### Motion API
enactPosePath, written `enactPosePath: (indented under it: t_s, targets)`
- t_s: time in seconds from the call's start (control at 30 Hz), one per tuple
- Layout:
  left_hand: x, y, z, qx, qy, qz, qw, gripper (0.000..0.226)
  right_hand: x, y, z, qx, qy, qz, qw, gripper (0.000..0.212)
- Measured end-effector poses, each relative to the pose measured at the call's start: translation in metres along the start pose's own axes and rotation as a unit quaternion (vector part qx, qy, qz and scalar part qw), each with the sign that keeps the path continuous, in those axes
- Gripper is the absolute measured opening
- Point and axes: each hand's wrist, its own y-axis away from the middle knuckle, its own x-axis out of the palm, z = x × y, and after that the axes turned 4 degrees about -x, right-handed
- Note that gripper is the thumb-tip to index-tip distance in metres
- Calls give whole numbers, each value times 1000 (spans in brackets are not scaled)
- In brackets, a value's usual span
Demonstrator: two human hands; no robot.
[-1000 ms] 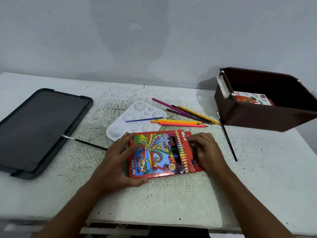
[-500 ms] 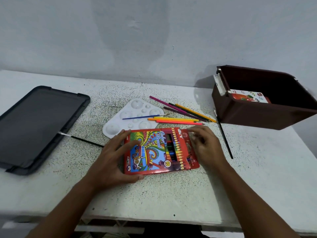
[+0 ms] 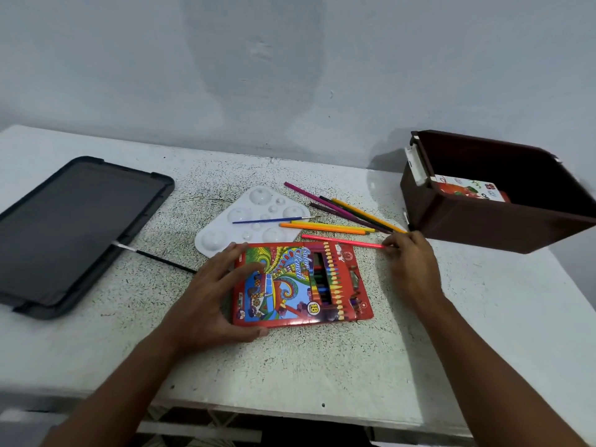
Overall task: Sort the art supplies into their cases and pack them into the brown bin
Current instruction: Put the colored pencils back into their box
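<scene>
Speckled white table (image 3: pixel 322 366) against grey wall. Pencil box (image 3: pixel 301 283) at centre, flat, gripped at its left edge by left hand (image 3: pixel 209 304). Pink pencil (image 3: pixel 343 241) just behind box, pinched at one end by right hand (image 3: pixel 411 269). Loose pencils (image 3: pixel 342 214) farther behind box. Brown bin (image 3: pixel 483 221) right of box.

Head camera looks forward and down, fairly near the table (image 3: pixel 483 317).
</scene>
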Motion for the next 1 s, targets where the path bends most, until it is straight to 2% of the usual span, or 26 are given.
enactPosePath:
  t_s: [0.17,0.33,0.47,0.57,0.7,0.83,1.0]
  targets:
    - [0,1,1,-3,0,4,1000,92,-34,8,-32,-1,28,-53,998,13]
    - [0,0,1,-3,-1,4,1000,93,-52,18,-63,-18,63,-35,997,13]
    - [0,0,1,-1,0,3,1000,93,-47,19,-60,-46,63,-29,997,15]
    - [0,0,1,-4,4,6,1000,94,-34,17,-40,-90,21,-3,996,21]
    - [1,0,1,-6,4,8,1000,94,-16,16,0,-136,-59,52,988,16]
    - [0,1,1,-6,6,5,1000,94,3,19,21,-137,-136,80,978,21]
    - [-1,1,0,-8,-1,7,1000,94,11,17,26,-103,-157,117,975,17]
